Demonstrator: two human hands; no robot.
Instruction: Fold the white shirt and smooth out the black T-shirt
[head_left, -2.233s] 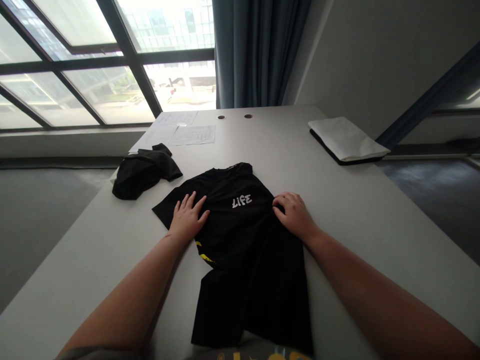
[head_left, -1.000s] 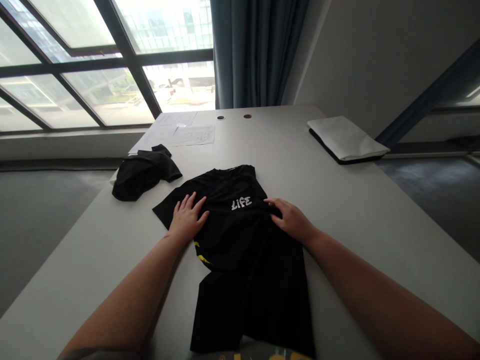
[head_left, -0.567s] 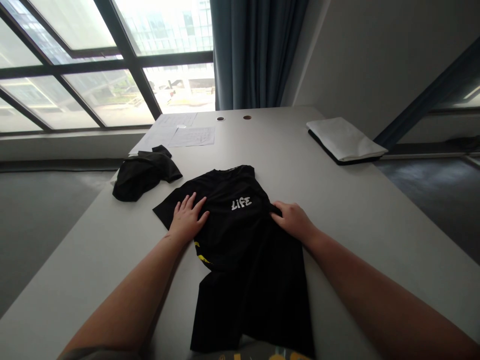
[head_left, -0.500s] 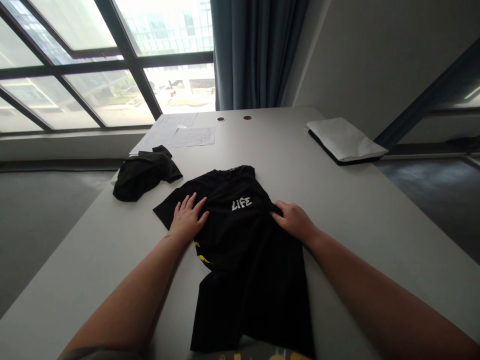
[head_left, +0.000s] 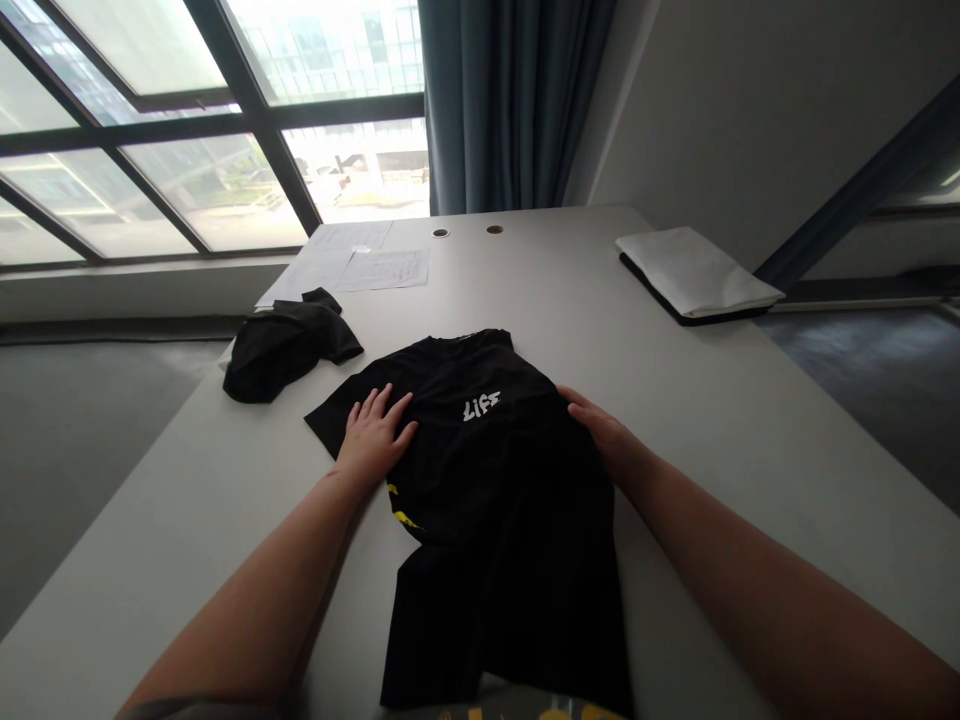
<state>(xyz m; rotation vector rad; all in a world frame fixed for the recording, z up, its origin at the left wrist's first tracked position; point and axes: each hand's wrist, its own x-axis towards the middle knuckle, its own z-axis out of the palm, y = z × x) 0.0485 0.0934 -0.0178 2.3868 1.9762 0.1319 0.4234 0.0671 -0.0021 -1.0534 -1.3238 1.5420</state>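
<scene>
— Both grips, how do they sit?

— Left hand (head_left: 373,437) lies flat, fingers spread, palm down on the shirt (head_left: 487,500), on its left sleeve side. It holds nothing, it only presses. Right hand (head_left: 609,437) is at the shirt's right edge, fingers stretched out along the fold there. Its grip looks open and flat; whether the fingertips pinch any cloth underneath, I cannot tell.

— Where is the shirt?

— On the bench (head_left: 750,440), right in front of me, between my two arms. It is black, collar pointing away from me, hem toward me and reaching the near edge of the bench. White lettering (head_left: 481,405) sits on the chest between my hands, partly creased. The right side seems folded in over the body, so that edge runs straight under my right hand. A bit of yellow print (head_left: 403,512) shows on the left side, just beside my left forearm.

— What else is on the bench?

— A second black garment (head_left: 285,345) lies crumpled to the far left, apart from the shirt. Behind it are some paper sheets (head_left: 375,268). On the far right sits a folded white cloth (head_left: 694,270) on something dark and flat. Two small round holes (head_left: 466,231) are in the benchtop near the curtain (head_left: 510,100). Windows (head_left: 187,130) fill the left side.
</scene>
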